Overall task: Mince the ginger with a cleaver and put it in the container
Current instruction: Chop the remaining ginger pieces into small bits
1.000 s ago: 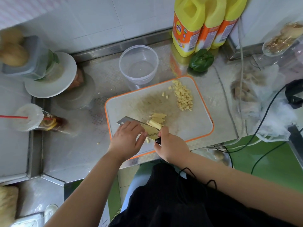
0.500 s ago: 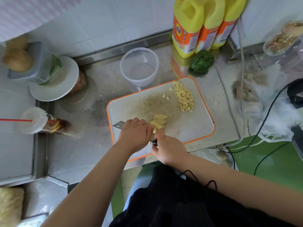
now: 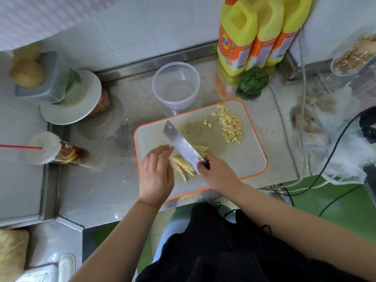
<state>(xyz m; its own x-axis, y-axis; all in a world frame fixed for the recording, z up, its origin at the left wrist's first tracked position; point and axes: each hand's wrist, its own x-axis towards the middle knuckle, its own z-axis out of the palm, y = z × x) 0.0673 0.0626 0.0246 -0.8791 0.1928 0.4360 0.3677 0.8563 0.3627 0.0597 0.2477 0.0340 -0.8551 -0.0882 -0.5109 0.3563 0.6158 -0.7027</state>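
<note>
Right hand (image 3: 218, 175) gripping cleaver (image 3: 181, 146), left hand (image 3: 157, 174) open beside ginger (image 3: 184, 166)

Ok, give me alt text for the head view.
A right hand grips a cleaver over ginger strips on an orange-rimmed cutting board, the left hand open beside them. Diced ginger lies near an empty clear container.

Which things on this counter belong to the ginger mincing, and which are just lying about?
Part of the job:
cleaver, gripped by the right hand
left hand, open beside the ginger strips
diced ginger
cutting board
empty clear container

Lying about:
yellow bottles
green pepper
iced drink cup
white plate
plastic bags
</note>
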